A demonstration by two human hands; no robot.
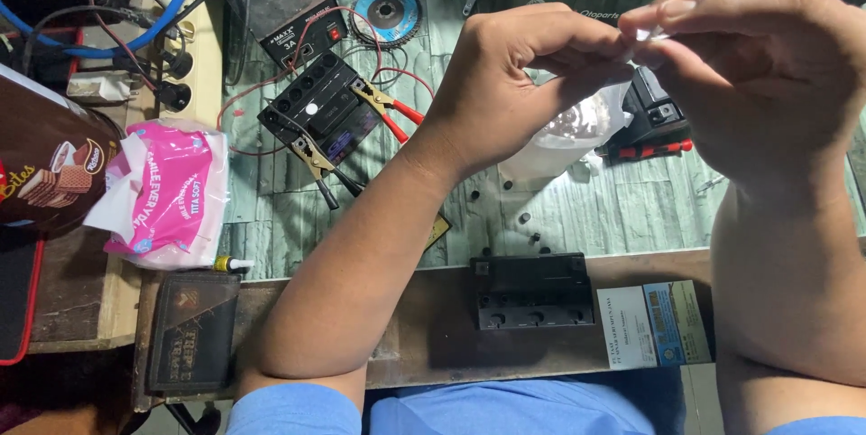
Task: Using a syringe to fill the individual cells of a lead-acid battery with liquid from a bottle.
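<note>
Both hands are raised above the workbench (298,209). The left hand (514,83) and the right hand (767,74) pinch a small clear plastic bag (577,133) between their fingertips at far right. Below them, near the bench's front edge, lies a black battery (532,291). Farther left, a second black battery (320,110) carries red and black clips, with a pink tissue pack (167,191) at left.

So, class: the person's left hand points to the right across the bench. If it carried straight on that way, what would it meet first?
Most likely the right hand: the left hand already meets its fingertips around a small clear piece. A clear plastic bag hangs just below them.
</note>
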